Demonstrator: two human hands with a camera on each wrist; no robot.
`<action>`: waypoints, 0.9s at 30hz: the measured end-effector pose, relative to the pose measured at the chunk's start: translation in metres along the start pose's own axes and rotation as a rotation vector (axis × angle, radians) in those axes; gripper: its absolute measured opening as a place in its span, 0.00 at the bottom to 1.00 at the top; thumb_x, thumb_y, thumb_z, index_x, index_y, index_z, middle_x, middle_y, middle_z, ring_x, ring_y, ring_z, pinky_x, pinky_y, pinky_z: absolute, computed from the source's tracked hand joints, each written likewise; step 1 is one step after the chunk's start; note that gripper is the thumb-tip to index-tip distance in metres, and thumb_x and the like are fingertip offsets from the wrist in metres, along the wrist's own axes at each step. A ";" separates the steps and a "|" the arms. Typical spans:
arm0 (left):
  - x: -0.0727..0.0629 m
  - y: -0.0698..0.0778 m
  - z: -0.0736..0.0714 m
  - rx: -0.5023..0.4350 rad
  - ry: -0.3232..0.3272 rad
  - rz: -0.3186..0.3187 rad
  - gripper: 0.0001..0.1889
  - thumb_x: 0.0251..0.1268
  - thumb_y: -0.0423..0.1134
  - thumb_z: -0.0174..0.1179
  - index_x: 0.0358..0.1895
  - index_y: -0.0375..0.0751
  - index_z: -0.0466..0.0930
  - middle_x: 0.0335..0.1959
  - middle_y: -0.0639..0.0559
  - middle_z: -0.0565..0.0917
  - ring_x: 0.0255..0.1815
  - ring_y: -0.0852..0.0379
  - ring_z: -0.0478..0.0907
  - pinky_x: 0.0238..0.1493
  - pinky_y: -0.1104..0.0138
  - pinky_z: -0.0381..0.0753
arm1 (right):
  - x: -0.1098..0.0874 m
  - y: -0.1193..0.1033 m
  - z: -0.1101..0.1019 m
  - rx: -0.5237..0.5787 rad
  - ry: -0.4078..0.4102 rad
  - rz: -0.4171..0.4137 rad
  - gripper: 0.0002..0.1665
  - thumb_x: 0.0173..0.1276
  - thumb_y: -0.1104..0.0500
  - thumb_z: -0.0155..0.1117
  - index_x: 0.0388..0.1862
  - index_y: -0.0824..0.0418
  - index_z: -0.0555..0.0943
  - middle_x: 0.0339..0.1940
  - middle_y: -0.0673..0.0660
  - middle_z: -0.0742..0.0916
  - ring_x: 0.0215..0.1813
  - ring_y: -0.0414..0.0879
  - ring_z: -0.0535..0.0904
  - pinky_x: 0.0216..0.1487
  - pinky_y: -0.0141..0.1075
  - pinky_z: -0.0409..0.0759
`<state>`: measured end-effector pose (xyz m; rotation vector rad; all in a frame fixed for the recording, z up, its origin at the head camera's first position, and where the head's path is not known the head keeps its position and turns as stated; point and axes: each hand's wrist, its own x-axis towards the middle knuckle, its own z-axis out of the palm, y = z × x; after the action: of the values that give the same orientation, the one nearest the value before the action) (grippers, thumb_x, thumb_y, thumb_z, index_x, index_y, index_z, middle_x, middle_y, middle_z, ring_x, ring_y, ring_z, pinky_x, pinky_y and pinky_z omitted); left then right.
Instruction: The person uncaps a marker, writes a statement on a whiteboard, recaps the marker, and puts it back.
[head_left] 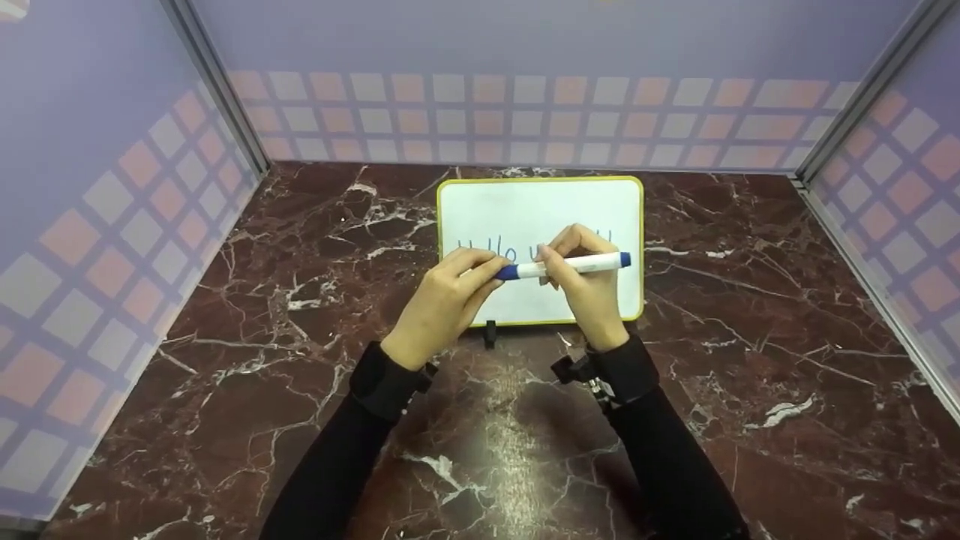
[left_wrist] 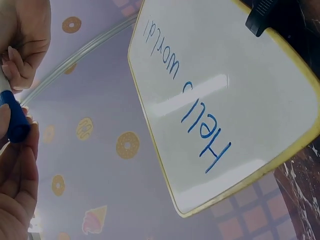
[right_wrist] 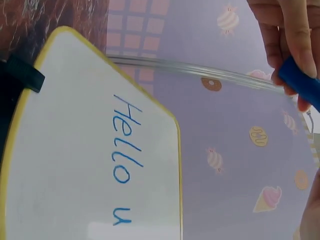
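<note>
A white marker (head_left: 596, 262) with blue ends is held level in front of the whiteboard (head_left: 517, 202). My left hand (head_left: 442, 296) pinches its blue cap (left_wrist: 18, 120) between thumb and fingers. The right hand (head_left: 596, 296) grips the white barrel, thumb on the near side. In the head view both hands overlap the lower part of the board, which has a yellow frame. Blue handwriting (left_wrist: 205, 127) on it reads "Hello world!" in the left wrist view. From the right wrist, only "Hello" and the start of the second word show.
A black clip-like foot (head_left: 490, 334) sits at the board's lower edge. Beneath lies a dark red marbled tabletop (head_left: 315, 420). Purple panels with pink and white squares (head_left: 487, 120) enclose the back and both sides.
</note>
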<state>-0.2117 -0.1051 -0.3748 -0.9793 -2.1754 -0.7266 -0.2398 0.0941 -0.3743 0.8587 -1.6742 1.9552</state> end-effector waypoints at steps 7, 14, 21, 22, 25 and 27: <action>0.000 -0.007 -0.005 0.117 0.055 -0.017 0.12 0.70 0.33 0.59 0.51 0.31 0.84 0.45 0.41 0.84 0.47 0.48 0.81 0.56 0.66 0.85 | 0.007 -0.002 -0.022 -0.284 0.084 -0.257 0.29 0.49 0.61 0.80 0.46 0.72 0.77 0.40 0.58 0.85 0.44 0.46 0.80 0.47 0.32 0.80; -0.003 -0.014 -0.011 0.277 0.048 -0.076 0.12 0.70 0.33 0.59 0.51 0.30 0.83 0.44 0.41 0.83 0.45 0.48 0.80 0.51 0.64 0.85 | 0.006 0.003 -0.010 -0.985 0.035 -0.615 0.23 0.47 0.58 0.82 0.44 0.55 0.87 0.46 0.56 0.87 0.54 0.54 0.76 0.62 0.48 0.72; -0.004 -0.013 -0.011 0.281 0.025 -0.077 0.11 0.69 0.32 0.60 0.50 0.30 0.83 0.43 0.41 0.83 0.46 0.48 0.80 0.52 0.64 0.85 | 0.005 0.008 0.001 -1.116 0.029 -0.675 0.15 0.51 0.64 0.79 0.38 0.53 0.88 0.39 0.52 0.87 0.49 0.50 0.78 0.58 0.49 0.71; -0.004 -0.013 -0.011 0.267 0.018 -0.075 0.11 0.69 0.32 0.60 0.50 0.30 0.83 0.44 0.42 0.83 0.46 0.48 0.80 0.52 0.64 0.85 | 0.005 0.008 0.002 -1.112 0.019 -0.680 0.13 0.52 0.65 0.78 0.38 0.55 0.88 0.38 0.53 0.87 0.47 0.50 0.78 0.55 0.47 0.73; -0.004 -0.013 -0.012 0.209 -0.001 -0.075 0.12 0.70 0.33 0.59 0.51 0.31 0.83 0.44 0.42 0.83 0.47 0.48 0.80 0.53 0.64 0.85 | 0.005 0.008 0.002 -1.096 -0.003 -0.682 0.08 0.56 0.65 0.75 0.35 0.58 0.88 0.35 0.54 0.86 0.43 0.51 0.78 0.49 0.44 0.78; -0.004 -0.013 -0.013 0.172 -0.006 -0.085 0.14 0.71 0.35 0.60 0.53 0.32 0.82 0.46 0.42 0.84 0.47 0.48 0.80 0.53 0.63 0.84 | 0.005 0.008 0.001 -1.082 -0.016 -0.676 0.05 0.58 0.66 0.74 0.34 0.59 0.88 0.33 0.55 0.85 0.41 0.51 0.78 0.46 0.43 0.79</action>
<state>-0.2157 -0.1233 -0.3725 -0.8069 -2.2537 -0.5642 -0.2490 0.0912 -0.3766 0.7985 -1.7650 0.4546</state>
